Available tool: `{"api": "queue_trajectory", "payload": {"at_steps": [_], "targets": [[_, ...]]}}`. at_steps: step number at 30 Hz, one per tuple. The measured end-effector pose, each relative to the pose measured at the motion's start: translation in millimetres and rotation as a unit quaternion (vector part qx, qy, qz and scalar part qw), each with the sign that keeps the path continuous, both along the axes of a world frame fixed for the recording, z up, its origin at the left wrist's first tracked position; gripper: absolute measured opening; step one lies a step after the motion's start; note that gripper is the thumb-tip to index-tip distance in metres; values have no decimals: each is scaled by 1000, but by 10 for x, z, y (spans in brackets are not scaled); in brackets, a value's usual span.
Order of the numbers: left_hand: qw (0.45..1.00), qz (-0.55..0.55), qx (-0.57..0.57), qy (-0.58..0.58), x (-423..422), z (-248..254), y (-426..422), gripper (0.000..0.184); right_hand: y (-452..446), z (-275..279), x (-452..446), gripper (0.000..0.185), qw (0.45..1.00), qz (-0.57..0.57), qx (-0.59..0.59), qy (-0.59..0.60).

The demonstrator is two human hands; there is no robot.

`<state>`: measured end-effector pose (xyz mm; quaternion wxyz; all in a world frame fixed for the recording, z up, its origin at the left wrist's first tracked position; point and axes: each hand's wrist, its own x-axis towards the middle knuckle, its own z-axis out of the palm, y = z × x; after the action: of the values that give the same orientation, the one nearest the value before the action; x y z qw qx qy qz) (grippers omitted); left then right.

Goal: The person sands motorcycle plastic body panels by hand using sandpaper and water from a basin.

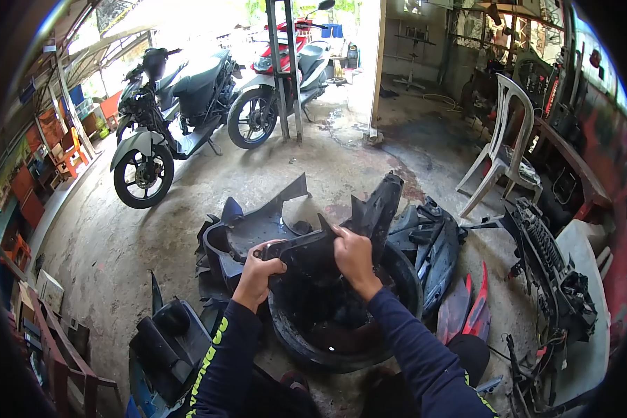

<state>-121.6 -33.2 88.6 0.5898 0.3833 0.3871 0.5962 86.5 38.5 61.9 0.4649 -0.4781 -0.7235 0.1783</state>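
Observation:
A black plastic motorcycle panel is held tilted over a large round black basin. My left hand is closed around the panel's left end, thumb on the near side. Farther along, my right hand is closed at the panel's upper edge, its fingertips partly hidden. Dark liquid with a small bright reflection shows in the basin. Right behind my right hand stands another dark plastic piece. Beyond my left hand, a grey-black fairing lies against the basin.
Dark body panels and red-and-grey pieces lie right of the basin. More black parts sit at lower left. A stripped motorcycle frame and a plastic chair stand right. Two scooters, one white-fendered, one red, are parked ahead.

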Motion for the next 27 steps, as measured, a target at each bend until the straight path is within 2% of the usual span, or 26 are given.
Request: {"api": "queue_trajectory", "payload": {"at_steps": [2,6,9,12,14,16,18,20,22,24,25,27], "targets": [[1000,-3,9,11,31,69,-5,48,4,206,-40,34,1000,23,4,1],[1000,0,-1,20,26,45,-94,48,-30,-51,-2,35,998,12,49,25],[1000,-9,-1,6,106,131,-125,48,-57,3,-12,36,1000,-8,-16,19],[1000,-9,-5,23,62,120,-120,48,-117,-24,-47,37,993,30,85,75],[1000,-8,1,28,44,75,-108,47,-138,-133,4,37,995,19,66,78],[1000,-24,8,13,48,39,-66,47,-115,83,-46,38,999,0,3,52],[1000,-17,6,19,48,69,-47,47,-109,222,-147,37,998,27,-10,61],[1000,-7,-2,22,43,48,-91,47,-172,142,-181,36,993,47,83,73],[1000,-12,-1,21,7,20,-44,48,-144,-4,-102,36,992,21,89,88],[1000,-12,2,27,9,6,-55,49,-96,-121,-63,36,997,-29,2,74],[1000,-16,8,25,43,59,-52,49,-132,126,-95,36,997,-4,-34,75],[999,-22,8,25,70,82,-79,49,-106,260,-122,36,997,12,-30,73]]}}
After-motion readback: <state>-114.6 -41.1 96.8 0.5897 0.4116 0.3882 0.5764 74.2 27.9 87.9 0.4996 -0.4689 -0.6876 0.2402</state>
